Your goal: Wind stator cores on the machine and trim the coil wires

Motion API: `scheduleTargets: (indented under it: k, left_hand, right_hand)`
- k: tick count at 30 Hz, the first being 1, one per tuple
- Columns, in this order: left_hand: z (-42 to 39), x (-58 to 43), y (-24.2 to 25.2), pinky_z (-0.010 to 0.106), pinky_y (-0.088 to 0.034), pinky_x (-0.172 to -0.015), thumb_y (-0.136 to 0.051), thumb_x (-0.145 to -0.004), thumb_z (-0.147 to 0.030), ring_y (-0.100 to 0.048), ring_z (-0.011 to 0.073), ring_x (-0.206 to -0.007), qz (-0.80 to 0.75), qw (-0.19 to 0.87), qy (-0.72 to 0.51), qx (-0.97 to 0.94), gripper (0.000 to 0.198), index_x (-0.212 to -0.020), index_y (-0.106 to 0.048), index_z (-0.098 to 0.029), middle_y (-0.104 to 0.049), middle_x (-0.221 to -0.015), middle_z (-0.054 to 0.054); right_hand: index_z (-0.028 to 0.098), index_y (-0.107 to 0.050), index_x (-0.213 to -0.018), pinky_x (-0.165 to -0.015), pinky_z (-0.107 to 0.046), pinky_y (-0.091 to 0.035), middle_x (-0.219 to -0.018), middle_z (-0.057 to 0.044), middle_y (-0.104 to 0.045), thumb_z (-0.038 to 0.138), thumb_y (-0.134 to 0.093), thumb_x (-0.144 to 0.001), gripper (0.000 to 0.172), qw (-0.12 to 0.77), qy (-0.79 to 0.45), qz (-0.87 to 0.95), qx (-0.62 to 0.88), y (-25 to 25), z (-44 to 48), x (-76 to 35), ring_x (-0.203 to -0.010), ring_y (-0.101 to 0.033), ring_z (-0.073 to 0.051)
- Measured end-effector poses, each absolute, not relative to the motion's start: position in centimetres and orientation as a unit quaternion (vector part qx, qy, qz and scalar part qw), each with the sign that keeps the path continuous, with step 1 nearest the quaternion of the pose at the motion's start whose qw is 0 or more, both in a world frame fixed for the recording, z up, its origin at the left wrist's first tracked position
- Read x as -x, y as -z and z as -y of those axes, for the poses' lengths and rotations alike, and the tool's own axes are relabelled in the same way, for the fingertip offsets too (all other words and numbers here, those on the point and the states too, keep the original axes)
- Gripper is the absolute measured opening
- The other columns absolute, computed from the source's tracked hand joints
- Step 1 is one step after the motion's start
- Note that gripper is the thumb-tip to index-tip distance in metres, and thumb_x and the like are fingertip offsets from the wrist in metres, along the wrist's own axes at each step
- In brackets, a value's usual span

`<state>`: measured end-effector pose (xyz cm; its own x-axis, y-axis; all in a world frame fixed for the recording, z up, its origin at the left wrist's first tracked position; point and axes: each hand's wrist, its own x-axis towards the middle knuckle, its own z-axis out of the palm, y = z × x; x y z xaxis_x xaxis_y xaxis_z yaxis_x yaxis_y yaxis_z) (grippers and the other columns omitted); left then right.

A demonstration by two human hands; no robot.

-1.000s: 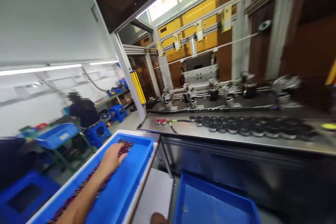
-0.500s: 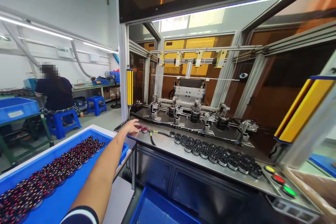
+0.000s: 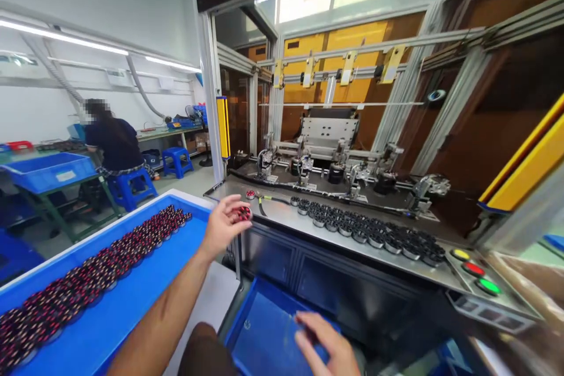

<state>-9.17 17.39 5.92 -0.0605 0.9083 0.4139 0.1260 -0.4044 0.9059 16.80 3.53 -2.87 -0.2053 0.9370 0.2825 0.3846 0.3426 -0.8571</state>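
My left hand [image 3: 225,223] is raised above the near left corner of the steel bench [image 3: 282,217], its fingers closed on a small red-wound coil part [image 3: 244,213]. One more red part [image 3: 250,194] lies on the bench just beyond it. My right hand [image 3: 324,343] hovers low over the blue bin [image 3: 264,335] under the bench, fingers spread and holding nothing. To my left a long blue tray [image 3: 145,288] carries rows of several red-and-black coil parts [image 3: 97,270].
Several black ring parts [image 3: 365,232] lie in rows across the bench, in front of a fixture machine [image 3: 330,153] behind yellow light-curtain posts [image 3: 222,126]. Yellow, red and green buttons [image 3: 473,269] sit at the bench's right end. A person [image 3: 112,141] sits on a blue stool at far left.
My left hand went from the blue tray to the bench corner, then pulled back holding a red part. My right hand has come into view over the lower bin.
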Motion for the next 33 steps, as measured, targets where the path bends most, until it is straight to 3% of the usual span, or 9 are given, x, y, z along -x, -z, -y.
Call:
scheduleTargets:
  k: [3,7,11,14,18,22,26,30,33]
  left_hand:
    - [-8.7,5.9,-3.9,0.032,-0.056,-0.090,-0.080,-0.068,-0.010,-0.070,0.0207,-0.102,-0.329,0.344,-0.597,-0.645,0.064,-0.123,-0.050,-0.021,-0.073,-0.113,0.009]
    - [-1.6,3.4,-3.1,0.027,-0.055,-0.092,-0.072,-0.074,-0.002,-0.070,0.0178,-0.104,-0.261,0.302,-0.590,-0.702,0.064,-0.129,-0.050,-0.027,-0.074,-0.114,0.006]
    - [-0.1,2.6,-2.9,0.027,-0.054,-0.093,-0.072,-0.076,-0.003,-0.070,0.0179,-0.104,-0.230,0.292,-0.569,-0.733,0.062,-0.131,-0.050,-0.024,-0.074,-0.115,0.008]
    - [0.0,2.0,-2.4,0.025,-0.054,-0.088,-0.078,-0.074,-0.010,-0.071,0.0183,-0.099,-0.222,0.368,-0.555,-0.712,0.065,-0.131,-0.049,-0.023,-0.075,-0.113,0.009]
    - [0.2,1.2,-2.3,0.025,-0.055,-0.079,-0.081,-0.073,-0.017,-0.071,0.0178,-0.093,-0.187,0.457,-0.546,-0.677,0.067,-0.130,-0.047,-0.025,-0.075,-0.109,0.008]
    - [0.1,0.9,-2.7,0.033,-0.052,-0.087,-0.078,-0.076,-0.014,-0.065,0.0191,-0.095,-0.185,0.349,-0.573,-0.718,0.059,-0.128,-0.051,-0.023,-0.074,-0.101,0.007]
    - [-0.2,0.9,-2.9,0.036,-0.052,-0.086,-0.074,-0.077,-0.011,-0.062,0.0199,-0.094,-0.218,0.245,-0.570,-0.753,0.055,-0.126,-0.054,-0.022,-0.071,-0.096,0.007]
    - [-0.3,1.0,-2.8,0.036,-0.053,-0.084,-0.073,-0.076,-0.009,-0.062,0.0195,-0.091,-0.243,0.211,-0.560,-0.764,0.055,-0.125,-0.054,-0.022,-0.071,-0.095,0.006]
    - [-0.4,1.2,-2.5,0.034,-0.053,-0.085,-0.073,-0.077,-0.008,-0.064,0.0190,-0.093,-0.252,0.244,-0.556,-0.753,0.054,-0.125,-0.054,-0.022,-0.072,-0.097,0.007]
  right_hand:
    - [0.020,-0.068,-0.092,-0.071,-0.030,-0.054,-0.083,-0.006,-0.069,0.043,-0.063,-0.086,0.024,0.470,-0.394,0.676,0.408,-1.8,-3.2,-15.9,-0.074,-0.065,-0.019]
    - [0.019,-0.061,-0.068,-0.054,-0.023,-0.043,-0.062,0.001,-0.055,0.047,-0.063,-0.084,0.033,0.480,-0.442,0.649,0.391,-5.8,-0.7,-14.6,-0.055,-0.048,-0.012]
    - [0.019,-0.056,-0.061,-0.051,-0.023,-0.036,-0.057,0.003,-0.050,0.046,-0.064,-0.086,0.037,0.474,-0.490,0.605,0.411,-5.9,1.7,-14.9,-0.053,-0.042,-0.011]
    - [0.019,-0.053,-0.057,-0.049,-0.023,-0.032,-0.052,0.004,-0.047,0.049,-0.066,-0.084,0.042,0.465,-0.583,0.565,0.353,-5.0,1.8,-17.0,-0.050,-0.040,-0.010]
    - [0.020,-0.052,-0.048,-0.049,-0.025,-0.029,-0.047,0.002,-0.051,0.051,-0.074,-0.075,0.047,0.349,-0.690,0.592,0.226,-3.2,1.7,-20.4,-0.045,-0.042,-0.009]
    - [0.019,-0.064,-0.064,-0.049,-0.023,-0.036,-0.057,0.000,-0.063,0.046,-0.084,-0.065,0.033,0.390,-0.730,0.480,0.290,-0.5,3.5,-18.8,-0.049,-0.052,-0.010]
    - [0.019,-0.064,-0.078,-0.052,-0.022,-0.048,-0.069,-0.001,-0.071,0.042,-0.091,-0.056,0.042,0.480,-0.754,0.331,0.303,0.5,5.3,-14.5,-0.056,-0.062,-0.012]
    - [0.017,-0.059,-0.066,-0.043,-0.018,-0.045,-0.053,0.002,-0.066,0.034,-0.088,-0.063,0.034,0.515,-0.746,0.264,0.329,-0.6,5.1,-12.8,-0.042,-0.055,-0.008]
    - [0.016,-0.063,-0.067,-0.038,-0.014,-0.039,-0.048,0.002,-0.064,0.035,-0.088,-0.064,0.031,0.504,-0.742,0.266,0.352,-0.6,5.1,-13.2,-0.037,-0.051,-0.006]
